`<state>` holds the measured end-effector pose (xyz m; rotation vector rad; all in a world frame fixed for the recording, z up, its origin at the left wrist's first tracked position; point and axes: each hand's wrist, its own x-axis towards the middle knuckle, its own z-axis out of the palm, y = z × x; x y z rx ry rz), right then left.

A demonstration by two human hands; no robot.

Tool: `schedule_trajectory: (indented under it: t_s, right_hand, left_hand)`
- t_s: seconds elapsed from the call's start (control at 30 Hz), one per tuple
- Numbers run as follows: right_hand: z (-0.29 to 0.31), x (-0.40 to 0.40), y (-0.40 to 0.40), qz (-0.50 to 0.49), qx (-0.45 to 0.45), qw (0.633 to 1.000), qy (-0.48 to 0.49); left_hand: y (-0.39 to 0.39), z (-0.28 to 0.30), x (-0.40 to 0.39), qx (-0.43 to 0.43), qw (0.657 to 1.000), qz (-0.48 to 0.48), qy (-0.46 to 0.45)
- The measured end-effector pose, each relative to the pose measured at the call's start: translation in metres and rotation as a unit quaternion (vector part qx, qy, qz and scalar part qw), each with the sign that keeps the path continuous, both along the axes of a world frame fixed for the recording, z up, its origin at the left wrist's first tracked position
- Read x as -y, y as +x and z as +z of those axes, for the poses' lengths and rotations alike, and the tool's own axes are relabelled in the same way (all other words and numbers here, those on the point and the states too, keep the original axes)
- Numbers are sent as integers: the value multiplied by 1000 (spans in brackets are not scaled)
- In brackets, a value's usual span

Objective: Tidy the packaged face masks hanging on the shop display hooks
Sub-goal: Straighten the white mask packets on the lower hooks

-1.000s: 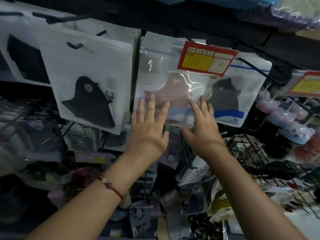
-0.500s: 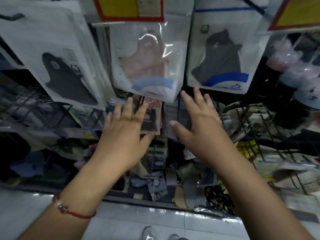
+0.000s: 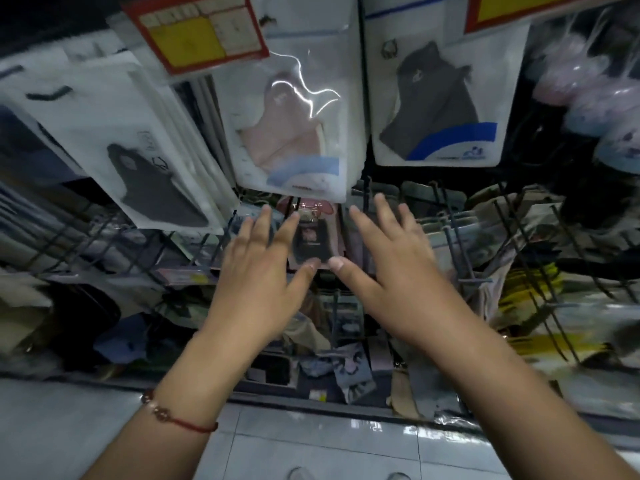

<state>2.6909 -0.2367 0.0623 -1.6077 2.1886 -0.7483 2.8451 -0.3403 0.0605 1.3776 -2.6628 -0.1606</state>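
Left hand [image 3: 263, 271] and right hand [image 3: 391, 265] both spread, holding nothing, below pink mask packet [image 3: 294, 133] hanging centre, grey mask packet [image 3: 436, 98] beside it rightward, red-yellow price tag [image 3: 197, 32] overlapping upper left, writing unreadable, wire hooks [image 3: 460, 237] around.

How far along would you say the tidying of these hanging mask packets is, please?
Looks done: the clear packet with the pink mask and the white packet with the dark grey mask hang straight. In hand: nothing; the left hand and right hand hover open below them. Left: the fanned stack of white packets hangs tilted.
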Motion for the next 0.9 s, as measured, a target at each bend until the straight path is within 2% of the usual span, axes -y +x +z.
schedule_trajectory:
  t_s: [0.3, 0.6, 0.8, 0.9]
  right_hand:
    - [9, 40, 84, 4, 2, 999, -39]
    - [25, 111, 196, -12, -45, 995, -94]
    - [29, 139, 219, -62, -87, 990, -91]
    - [33, 150, 216, -100, -112, 985, -90]
  left_hand:
    - [87, -1, 37, -69, 997, -24, -11]
    - [201, 2, 124, -135, 988, -39, -66]
    - [210, 12, 158, -117, 984, -113, -75]
    - [202, 13, 175, -130, 972, -152, -125]
